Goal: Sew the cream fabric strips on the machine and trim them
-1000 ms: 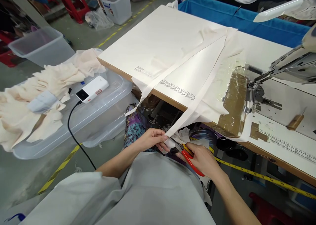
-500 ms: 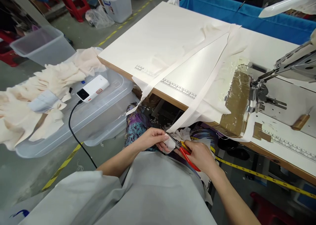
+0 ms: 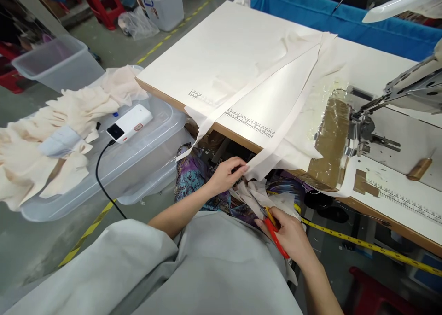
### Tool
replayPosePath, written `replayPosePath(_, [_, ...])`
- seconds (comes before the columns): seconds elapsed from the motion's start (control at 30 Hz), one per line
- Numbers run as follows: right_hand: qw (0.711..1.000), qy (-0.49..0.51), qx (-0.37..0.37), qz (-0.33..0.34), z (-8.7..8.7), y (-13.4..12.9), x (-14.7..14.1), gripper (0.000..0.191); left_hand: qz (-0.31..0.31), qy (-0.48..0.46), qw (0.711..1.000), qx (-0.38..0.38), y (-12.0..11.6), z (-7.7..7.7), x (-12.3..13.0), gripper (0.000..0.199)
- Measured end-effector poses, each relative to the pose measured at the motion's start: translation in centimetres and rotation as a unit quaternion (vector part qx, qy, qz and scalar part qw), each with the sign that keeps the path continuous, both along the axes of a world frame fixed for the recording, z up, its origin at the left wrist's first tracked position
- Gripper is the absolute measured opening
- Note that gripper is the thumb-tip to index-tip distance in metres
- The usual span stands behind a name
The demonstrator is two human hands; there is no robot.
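Note:
Below the front edge of the white table [image 3: 214, 43], my left hand [image 3: 228, 173] pinches the hanging end of a pale fabric strip [image 3: 276, 147]. The strip runs up over the tabletop to a point near the back. Lower and to the right, my right hand [image 3: 288, 230] is closed round the red and orange handles of the scissors [image 3: 274, 234]. The blades point up and left over crumpled pale fabric scraps [image 3: 250, 196] on my lap. A yellow tape measure [image 3: 355, 242] trails to the right of my right hand.
A sewing machine [image 3: 366, 126] stands on the table's right, with a wooden-handled tool [image 3: 420, 168] nearby. At left, a lidded clear bin [image 3: 145, 142] bears a white power bank [image 3: 129, 124] and ruffled cream fabric [image 3: 69, 112]. A blue cloth bin [image 3: 345, 25] lies behind the table.
My left hand has moved up and right along the strip, away from the blades. My right hand has shifted down and right with the scissors. More of the scraps on my lap shows.

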State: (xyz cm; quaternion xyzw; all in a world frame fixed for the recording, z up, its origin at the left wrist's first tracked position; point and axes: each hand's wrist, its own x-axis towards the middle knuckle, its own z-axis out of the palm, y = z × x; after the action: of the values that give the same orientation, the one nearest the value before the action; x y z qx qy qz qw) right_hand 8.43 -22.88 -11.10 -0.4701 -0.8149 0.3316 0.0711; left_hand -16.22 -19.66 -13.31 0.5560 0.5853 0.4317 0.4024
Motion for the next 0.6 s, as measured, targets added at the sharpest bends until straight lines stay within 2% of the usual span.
replayPosePath(0.1, [0.999,0.019,-0.013,-0.032,0.0,-0.2,1.6,0.043,0.092,-0.037,0.981,-0.169,-0.7,-3.1,-1.6,0.022])
replayPosePath(0.17, [0.998,0.029,-0.034,-0.045,0.0,-0.4,2.5,0.040,0.122,-0.025,0.968,-0.217,-2.0,-4.8,-3.2,0.014])
replayPosePath(0.23, [0.996,0.041,-0.059,-0.052,0.0,-0.6,2.9,0.038,0.123,-0.017,0.964,-0.237,-3.7,-5.5,-4.0,0.011])
replayPosePath(0.3, [0.993,0.052,-0.091,-0.051,-0.1,-0.7,2.7,0.037,0.096,-0.031,0.962,-0.254,-5.3,-4.9,-3.6,0.014])
replayPosePath(0.33, [0.991,0.057,-0.107,-0.048,-0.2,-0.8,2.5,0.036,0.057,-0.063,0.962,-0.260,-6.0,-4.2,-3.0,0.019])
replayPosePath(0.43, [0.985,0.060,-0.161,-0.032,-0.4,-0.7,1.9,0.034,-0.113,-0.188,0.945,-0.243,-6.9,-1.2,-1.0,0.036])
replayPosePath(0.47, [0.982,0.059,-0.176,-0.026,-0.3,-0.6,1.7,0.034,-0.150,-0.195,0.942,-0.227,-6.9,-0.2,-0.4,0.037])
replayPosePath(0.5, [0.980,0.056,-0.187,-0.021,-0.3,-0.5,1.5,0.035,-0.164,-0.169,0.950,-0.205,-6.8,0.7,-0.1,0.035])
replayPosePath(0.6, [0.977,0.044,-0.211,-0.001,0.2,-0.1,1.0,0.039,-0.109,-0.005,0.987,-0.117,-6.4,2.6,0.3,0.025])
